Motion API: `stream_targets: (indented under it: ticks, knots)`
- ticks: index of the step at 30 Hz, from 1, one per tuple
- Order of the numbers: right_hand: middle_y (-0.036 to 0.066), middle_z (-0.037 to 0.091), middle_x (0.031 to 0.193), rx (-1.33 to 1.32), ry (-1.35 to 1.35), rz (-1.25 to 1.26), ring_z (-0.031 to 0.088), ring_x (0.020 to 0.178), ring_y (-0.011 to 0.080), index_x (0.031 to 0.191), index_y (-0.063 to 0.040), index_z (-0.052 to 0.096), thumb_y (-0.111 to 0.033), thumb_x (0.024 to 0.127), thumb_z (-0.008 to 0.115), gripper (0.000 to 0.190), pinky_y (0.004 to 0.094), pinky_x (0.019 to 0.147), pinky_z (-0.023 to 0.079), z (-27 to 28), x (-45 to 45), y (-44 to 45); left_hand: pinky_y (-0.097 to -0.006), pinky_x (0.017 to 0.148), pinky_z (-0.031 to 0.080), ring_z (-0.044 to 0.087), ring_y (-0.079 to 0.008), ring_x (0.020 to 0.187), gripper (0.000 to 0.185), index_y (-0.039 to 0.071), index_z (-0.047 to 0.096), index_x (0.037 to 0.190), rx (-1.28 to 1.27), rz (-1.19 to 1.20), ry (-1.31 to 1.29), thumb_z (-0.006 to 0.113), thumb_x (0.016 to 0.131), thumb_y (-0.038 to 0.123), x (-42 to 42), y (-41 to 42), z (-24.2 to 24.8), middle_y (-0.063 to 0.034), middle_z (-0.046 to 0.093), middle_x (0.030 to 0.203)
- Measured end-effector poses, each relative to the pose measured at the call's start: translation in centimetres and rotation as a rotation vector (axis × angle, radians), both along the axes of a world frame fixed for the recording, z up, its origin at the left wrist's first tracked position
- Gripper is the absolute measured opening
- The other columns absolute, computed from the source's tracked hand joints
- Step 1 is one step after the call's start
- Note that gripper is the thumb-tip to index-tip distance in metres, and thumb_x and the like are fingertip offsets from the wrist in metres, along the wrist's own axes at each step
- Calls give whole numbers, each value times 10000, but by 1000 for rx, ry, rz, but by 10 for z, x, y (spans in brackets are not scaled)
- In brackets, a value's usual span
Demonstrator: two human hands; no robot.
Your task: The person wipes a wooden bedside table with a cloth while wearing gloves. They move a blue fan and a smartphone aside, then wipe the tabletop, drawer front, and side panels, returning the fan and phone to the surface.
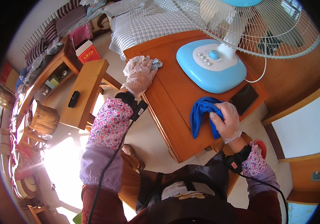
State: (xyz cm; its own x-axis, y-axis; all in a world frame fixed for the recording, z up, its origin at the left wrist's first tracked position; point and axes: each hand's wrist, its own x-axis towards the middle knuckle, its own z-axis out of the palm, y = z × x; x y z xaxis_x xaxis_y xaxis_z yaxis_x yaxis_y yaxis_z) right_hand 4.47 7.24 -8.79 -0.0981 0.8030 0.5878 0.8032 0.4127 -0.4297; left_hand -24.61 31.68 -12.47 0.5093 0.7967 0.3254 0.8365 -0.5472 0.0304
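My left hand (140, 74), in a clear plastic glove, lies on the far left corner of a brown wooden table (174, 112). Under its fingers is a light blue-grey cloth (156, 64), pressed to the tabletop. My right hand (227, 120), gloved the same way, grips a bunched blue cloth (200, 112) over the near right part of the top. Between and beyond the hands stands an electric fan with a light blue base (210, 65). A black phone-like slab (244, 99) lies flat just beyond my right hand.
The fan's wire cage (283, 33) overhangs the back right, with a white cord (264, 70) behind the base. A bed (148, 25) adjoins the far edge. At the left stand a wooden bench (86, 92) bearing a small black object, a red box (88, 52) and a wood stump (44, 117).
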Motion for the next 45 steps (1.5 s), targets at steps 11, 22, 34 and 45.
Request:
stream_targets:
  ticks: [11,22,34,45]
  knots:
    - [152,661,986,23,228,-83,613,933,362,1071,-35,648,-155,894,689,218,432,835,490,-4,0,-4,-509,1235,204,310,-386,1473,598,7,360,1518,-184,-443,-49,534,1020,290,54,-148,27,-207,328,1595]
    - [155,661,1043,-20,360,-69,627,975,335,1145,-53,650,-184,934,659,249,415,882,491,-4,4,-2,-494,1222,241,353,-393,1442,628,-70,416,1445,-291,-565,-78,577,973,311,43,-274,50,-236,434,1495]
    - [161,665,1038,-3,291,-37,621,978,356,1127,-50,650,-166,918,668,239,424,882,487,-5,6,-1,-486,1157,325,440,-395,1370,437,36,602,1332,-417,-448,-568,629,907,136,46,-298,45,-161,573,1378]
    - [148,667,1011,2,261,-35,623,948,333,1110,-35,656,-164,906,684,243,410,859,492,-7,5,0,-598,1205,167,322,-413,1455,750,-18,433,1472,-139,3,-426,693,872,350,75,-308,23,-227,386,1533]
